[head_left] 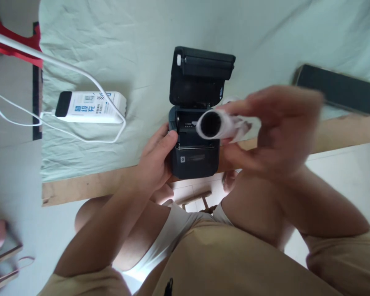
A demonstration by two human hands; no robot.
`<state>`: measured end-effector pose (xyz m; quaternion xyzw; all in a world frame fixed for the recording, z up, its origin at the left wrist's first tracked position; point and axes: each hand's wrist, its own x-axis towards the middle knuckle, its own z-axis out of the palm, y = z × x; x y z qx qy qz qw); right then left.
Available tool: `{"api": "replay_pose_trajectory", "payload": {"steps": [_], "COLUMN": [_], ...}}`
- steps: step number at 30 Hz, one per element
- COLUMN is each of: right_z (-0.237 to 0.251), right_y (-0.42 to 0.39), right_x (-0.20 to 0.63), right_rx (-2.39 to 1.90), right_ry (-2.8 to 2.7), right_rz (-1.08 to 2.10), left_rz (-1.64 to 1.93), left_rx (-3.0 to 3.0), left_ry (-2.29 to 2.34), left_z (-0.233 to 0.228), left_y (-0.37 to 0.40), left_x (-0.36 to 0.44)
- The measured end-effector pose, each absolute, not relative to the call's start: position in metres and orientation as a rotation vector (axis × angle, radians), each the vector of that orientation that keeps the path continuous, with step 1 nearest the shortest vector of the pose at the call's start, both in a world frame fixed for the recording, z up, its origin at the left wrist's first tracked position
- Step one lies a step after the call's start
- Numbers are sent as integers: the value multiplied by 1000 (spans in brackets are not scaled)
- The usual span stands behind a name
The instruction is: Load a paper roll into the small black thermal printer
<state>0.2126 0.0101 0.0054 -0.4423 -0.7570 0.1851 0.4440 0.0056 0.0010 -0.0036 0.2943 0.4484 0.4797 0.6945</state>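
A small black printer (pixel 195 158) stands at the near edge of a cloth-covered table, its lid (pixel 200 76) flipped up and back so the paper bay is exposed. My left hand (pixel 158 158) grips the printer's left side. My right hand (pixel 274 127), blurred by motion, holds a white paper roll (pixel 218 124) just above and to the right of the open bay, its dark hollow core facing me.
A white power bank (pixel 91 107) with a white cable (pixel 64 68) lies on the pale green cloth (pixel 135 37) at the left. A dark phone (pixel 339 88) lies at the right. The wooden table edge (pixel 89 187) runs below; my knees sit under it.
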Motion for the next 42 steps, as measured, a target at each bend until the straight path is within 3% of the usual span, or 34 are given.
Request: {"api": "replay_pose_trajectory", "payload": {"steps": [6, 15, 30, 36, 42], "right_z": [0, 2, -4, 0, 3], "right_y": [18, 18, 16, 19, 19], "right_x": [193, 189, 197, 205, 214], "right_rx": [-975, -955, -666, -1012, -1135], "right_ry": [-2090, -2066, -2197, -1796, -1907], "right_rz": [59, -15, 190, 165, 299], "left_rz": [1046, 1018, 1015, 975, 973], "left_rx": [704, 680, 881, 943, 982], "left_ry": [1068, 1070, 995, 1024, 1041], "left_z": [-5, -3, -13, -10, -9], "left_y": [-1, -1, -4, -4, -4], "left_x": [3, 2, -10, -9, -9]}}
